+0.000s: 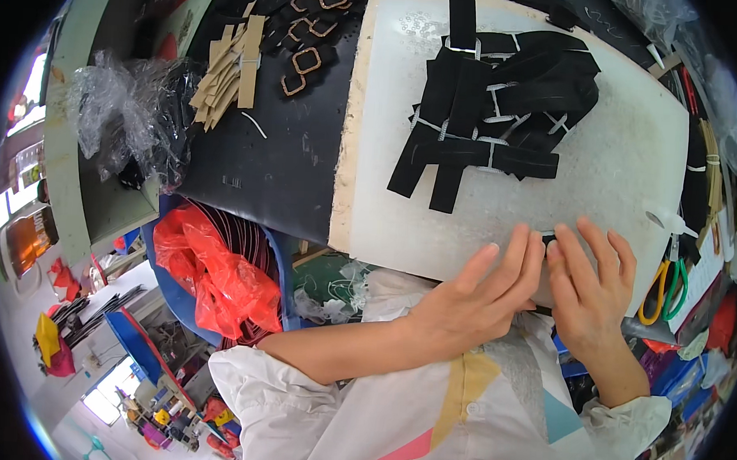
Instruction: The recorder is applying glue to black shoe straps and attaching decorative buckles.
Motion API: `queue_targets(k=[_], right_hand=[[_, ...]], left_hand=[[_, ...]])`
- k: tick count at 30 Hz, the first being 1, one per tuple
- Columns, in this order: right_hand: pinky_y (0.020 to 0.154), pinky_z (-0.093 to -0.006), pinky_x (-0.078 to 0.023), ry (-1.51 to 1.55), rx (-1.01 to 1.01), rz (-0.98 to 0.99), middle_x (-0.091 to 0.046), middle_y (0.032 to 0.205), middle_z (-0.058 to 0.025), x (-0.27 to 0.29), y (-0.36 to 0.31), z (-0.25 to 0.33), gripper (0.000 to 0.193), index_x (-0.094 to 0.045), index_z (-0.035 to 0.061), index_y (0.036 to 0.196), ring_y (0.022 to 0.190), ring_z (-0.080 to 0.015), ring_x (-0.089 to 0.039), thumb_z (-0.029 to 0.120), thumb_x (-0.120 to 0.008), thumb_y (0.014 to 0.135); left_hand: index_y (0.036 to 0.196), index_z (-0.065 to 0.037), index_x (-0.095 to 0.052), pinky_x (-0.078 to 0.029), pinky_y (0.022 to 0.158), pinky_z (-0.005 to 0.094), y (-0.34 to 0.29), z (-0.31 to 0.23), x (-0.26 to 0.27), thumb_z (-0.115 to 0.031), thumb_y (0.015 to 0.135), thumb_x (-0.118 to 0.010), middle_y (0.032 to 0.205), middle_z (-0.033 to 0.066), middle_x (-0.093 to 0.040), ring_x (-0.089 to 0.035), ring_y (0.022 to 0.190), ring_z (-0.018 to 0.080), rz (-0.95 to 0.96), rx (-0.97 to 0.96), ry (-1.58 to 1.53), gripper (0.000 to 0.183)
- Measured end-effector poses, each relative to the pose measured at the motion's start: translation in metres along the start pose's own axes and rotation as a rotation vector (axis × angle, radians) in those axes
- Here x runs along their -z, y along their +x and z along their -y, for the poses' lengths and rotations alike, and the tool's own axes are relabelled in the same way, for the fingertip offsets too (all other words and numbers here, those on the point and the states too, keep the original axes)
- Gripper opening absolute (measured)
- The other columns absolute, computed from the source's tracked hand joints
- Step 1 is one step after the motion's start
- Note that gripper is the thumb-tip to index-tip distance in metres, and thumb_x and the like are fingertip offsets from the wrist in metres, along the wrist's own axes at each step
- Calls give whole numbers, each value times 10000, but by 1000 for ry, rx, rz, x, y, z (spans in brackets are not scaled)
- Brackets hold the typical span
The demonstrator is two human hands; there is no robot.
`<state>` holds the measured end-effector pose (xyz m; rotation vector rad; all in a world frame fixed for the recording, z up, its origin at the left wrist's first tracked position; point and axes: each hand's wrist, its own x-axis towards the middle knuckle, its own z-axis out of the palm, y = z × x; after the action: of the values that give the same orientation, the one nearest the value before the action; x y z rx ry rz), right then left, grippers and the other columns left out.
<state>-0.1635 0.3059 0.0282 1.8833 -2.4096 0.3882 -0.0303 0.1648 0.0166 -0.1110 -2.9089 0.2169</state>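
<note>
My left hand (494,277) and my right hand (586,293) meet at the near edge of a white board (386,194). Their fingertips close on a small black strip (548,237), of which only a dark bit with a pale edge shows between them. The remainder of that strip is hidden by my fingers. Farther up the board lies a pile of black fabric strips (506,96) with white pieces crossing them.
Left of the board, a black surface (264,172) holds tan strips (227,72), copper-coloured square buckles (304,61) and crumpled clear plastic (127,117). Below stands a blue bin (288,288) with a red bag (211,260). Scissors with orange and green handles (664,294) sit at the right.
</note>
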Motion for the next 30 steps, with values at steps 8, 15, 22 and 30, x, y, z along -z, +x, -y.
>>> queue_targets(k=[8,15,22,30], right_hand=[[920,-470,-439,64,-6,-17,-659,1137,-91,-2,0,-3,186,-672,53,879,1076,-307,-618,93,-685,698],[885,-439,-469,335,-72,-1,-665,1114,-88,2,-6,-24,322,-687,47,1039,1055,-285,-623,-1,-661,721],[861,-299,-526,1273,-532,-31,-677,1090,-119,11,1,-27,370,-635,-21,1233,992,-210,-658,-45,-669,865],[772,-242,-557,1628,-773,25,-694,958,-91,15,4,-17,273,-636,-49,1211,846,-133,-690,42,-610,955]], left_hand=[[967,-71,-731,-224,1132,510,0,-6,-8,-383,970,-492,1220,35,-612,-563,1214,202,-58,23,-74,393],[1067,6,-680,-513,835,394,10,12,-15,-101,832,-667,1148,100,-630,-615,1022,233,-138,93,-617,259],[1045,49,-661,-526,713,296,26,18,-1,-60,950,-608,902,141,-693,-649,770,208,-70,751,-1537,154],[1139,71,-646,-557,776,264,20,26,8,-10,901,-682,992,133,-696,-665,861,147,-3,975,-2090,254]])
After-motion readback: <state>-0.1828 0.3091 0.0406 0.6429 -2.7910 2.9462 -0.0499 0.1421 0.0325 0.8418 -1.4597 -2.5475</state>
